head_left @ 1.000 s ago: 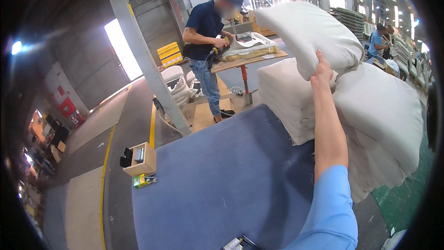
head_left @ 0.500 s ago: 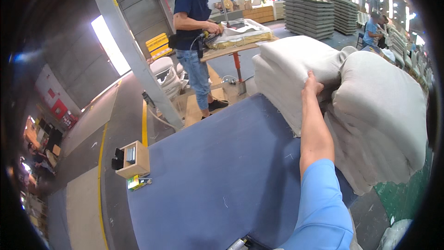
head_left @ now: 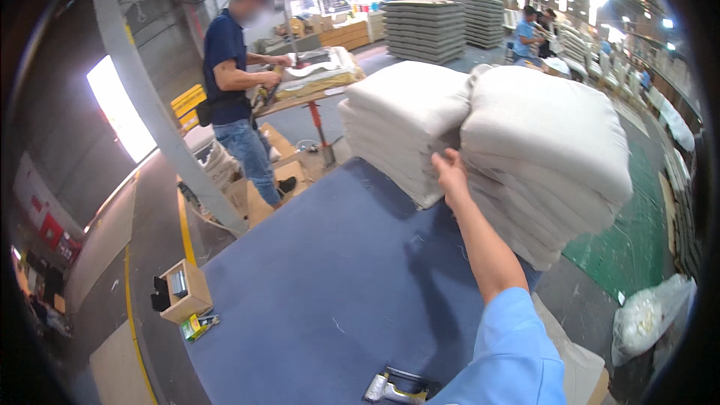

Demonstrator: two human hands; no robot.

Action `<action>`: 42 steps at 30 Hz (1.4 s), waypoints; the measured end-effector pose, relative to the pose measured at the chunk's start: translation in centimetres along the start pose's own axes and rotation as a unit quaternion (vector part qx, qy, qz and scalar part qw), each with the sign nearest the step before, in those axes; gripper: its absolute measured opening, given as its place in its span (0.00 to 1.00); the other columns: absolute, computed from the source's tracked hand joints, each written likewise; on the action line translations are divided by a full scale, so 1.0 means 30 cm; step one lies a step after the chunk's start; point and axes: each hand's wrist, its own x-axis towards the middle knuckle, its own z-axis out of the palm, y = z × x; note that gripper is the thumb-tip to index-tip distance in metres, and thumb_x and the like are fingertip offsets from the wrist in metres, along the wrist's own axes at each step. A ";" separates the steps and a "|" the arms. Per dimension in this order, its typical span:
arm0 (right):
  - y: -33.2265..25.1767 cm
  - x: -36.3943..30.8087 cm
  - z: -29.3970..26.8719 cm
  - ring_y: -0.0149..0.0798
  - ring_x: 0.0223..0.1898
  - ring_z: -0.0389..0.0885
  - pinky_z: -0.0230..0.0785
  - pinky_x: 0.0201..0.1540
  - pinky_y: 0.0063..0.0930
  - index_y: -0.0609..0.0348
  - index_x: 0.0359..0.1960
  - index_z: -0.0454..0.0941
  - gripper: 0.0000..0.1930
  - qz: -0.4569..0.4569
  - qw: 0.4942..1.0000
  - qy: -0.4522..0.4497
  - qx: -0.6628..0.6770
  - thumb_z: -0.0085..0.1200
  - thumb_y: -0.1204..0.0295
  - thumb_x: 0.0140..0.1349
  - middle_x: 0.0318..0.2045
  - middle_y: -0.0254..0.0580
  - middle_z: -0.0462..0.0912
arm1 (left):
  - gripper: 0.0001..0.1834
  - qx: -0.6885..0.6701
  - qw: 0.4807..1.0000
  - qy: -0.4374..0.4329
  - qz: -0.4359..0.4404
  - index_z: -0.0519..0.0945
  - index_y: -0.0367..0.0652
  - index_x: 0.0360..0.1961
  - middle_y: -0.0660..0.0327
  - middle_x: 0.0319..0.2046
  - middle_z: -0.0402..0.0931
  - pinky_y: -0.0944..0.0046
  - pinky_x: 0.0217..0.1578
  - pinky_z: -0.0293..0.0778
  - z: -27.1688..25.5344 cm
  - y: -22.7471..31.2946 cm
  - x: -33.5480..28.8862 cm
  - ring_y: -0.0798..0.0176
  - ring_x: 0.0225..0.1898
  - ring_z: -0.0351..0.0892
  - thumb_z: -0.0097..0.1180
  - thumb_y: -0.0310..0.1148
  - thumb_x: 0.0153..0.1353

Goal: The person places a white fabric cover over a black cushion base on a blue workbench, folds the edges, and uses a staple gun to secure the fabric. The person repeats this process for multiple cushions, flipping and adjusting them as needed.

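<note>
Cushions (head_left: 546, 124) in 2 stacks at the far right of the worktop (head_left: 300, 270); right hand (head_left: 451, 175) near their gap, fingers loosely parted, apparently holding nothing; left hand out of view. Could slump off if pushed sideways.

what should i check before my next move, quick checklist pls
1. Right hand free: ok, nothing gripped; contact with the stacks, cannot tell.
2. Left hand ready: cannot tell, out of view.
3. Left stack upright: ok.
4. Right stack fully supported by the table: cannot tell, its underside is hidden.
5. Table free of tools and thread: not ok, a tool lies by the near edge and a thread mid-table.
6. Co-worker clear of the stacks: ok, standing at another table.
</note>
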 end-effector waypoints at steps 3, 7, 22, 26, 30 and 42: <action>0.031 -0.326 -0.188 0.35 0.48 0.83 0.75 0.53 0.32 0.60 0.66 0.74 0.29 0.038 0.983 -0.177 0.018 0.68 0.66 0.65 0.47 0.42 0.85 | 0.28 0.021 1.000 0.006 -0.006 0.78 0.33 0.64 0.46 0.49 0.86 0.55 0.51 0.80 -0.044 -0.047 -0.079 0.49 0.47 0.85 0.60 0.43 0.72; -0.116 -0.470 -0.656 0.39 0.50 0.84 0.75 0.54 0.34 0.61 0.59 0.79 0.24 -0.183 0.973 -0.055 -0.127 0.69 0.69 0.62 0.46 0.43 0.86 | 0.27 0.008 0.997 -0.035 0.070 0.78 0.33 0.64 0.47 0.48 0.87 0.55 0.50 0.81 -0.001 -0.067 -0.089 0.50 0.46 0.86 0.61 0.43 0.72; -0.482 -0.154 -1.337 0.61 0.71 0.67 0.63 0.71 0.51 0.42 0.68 0.77 0.38 -0.354 0.769 0.138 -0.514 0.72 0.48 0.55 0.71 0.59 0.69 | 0.51 -0.323 0.787 -0.374 0.368 0.43 0.61 0.84 0.45 0.81 0.45 0.44 0.65 0.69 0.206 1.913 0.409 0.41 0.73 0.64 0.59 0.58 0.71; -0.442 -0.173 -1.312 0.61 0.69 0.69 0.66 0.69 0.51 0.41 0.68 0.76 0.41 -0.379 0.758 0.132 -0.514 0.76 0.52 0.50 0.70 0.56 0.70 | 0.61 -0.381 0.796 -0.365 0.297 0.39 0.56 0.84 0.50 0.83 0.35 0.29 0.71 0.50 0.396 2.277 0.493 0.32 0.79 0.47 0.59 0.72 0.63; -0.375 -0.161 -1.351 0.60 0.67 0.70 0.66 0.68 0.53 0.40 0.67 0.76 0.43 -0.402 0.769 0.164 -0.469 0.78 0.50 0.48 0.67 0.52 0.71 | 0.65 -0.512 0.695 -0.402 0.304 0.40 0.50 0.83 0.53 0.83 0.40 0.25 0.73 0.42 0.620 2.472 0.477 0.32 0.79 0.44 0.57 0.76 0.60; -0.299 0.018 -1.256 0.54 0.62 0.70 0.65 0.64 0.52 0.37 0.64 0.77 0.37 -0.450 0.698 0.302 -0.468 0.77 0.52 0.50 0.62 0.46 0.69 | 0.70 -0.450 0.731 -0.392 0.329 0.47 0.48 0.83 0.47 0.81 0.47 0.29 0.73 0.44 0.725 2.735 0.556 0.30 0.78 0.44 0.53 0.85 0.51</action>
